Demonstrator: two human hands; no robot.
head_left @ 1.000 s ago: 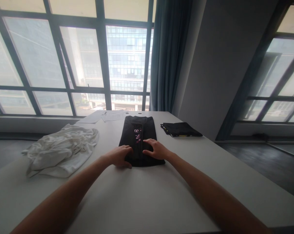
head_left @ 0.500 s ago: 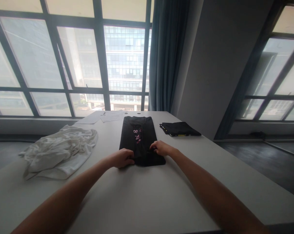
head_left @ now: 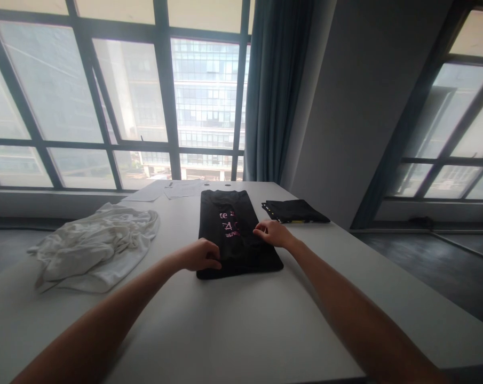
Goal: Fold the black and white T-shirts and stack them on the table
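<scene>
Left hand (head_left: 201, 255) on the near left side of a black shirt (head_left: 243, 257), fingers bent, thumb a bit apart; can't tell if pinching cloth. Right hand (head_left: 276, 233) at the right edge, fingertips close together, grip too small to tell. Shirt flat on the white table (head_left: 225, 325), pink letters (head_left: 230, 226) up. Likely a straightening step; best with soft, even hands, no hard tug. Crumpled white cloth (head_left: 93, 248) to the left, folded black cloth (head_left: 299, 211) to the right, papers (head_left: 183, 188) far left.

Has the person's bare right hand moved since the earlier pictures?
Yes. The bare right hand has moved to the right, nearer to the flat folded black cloth with yellow marks, which lies in place.
</scene>
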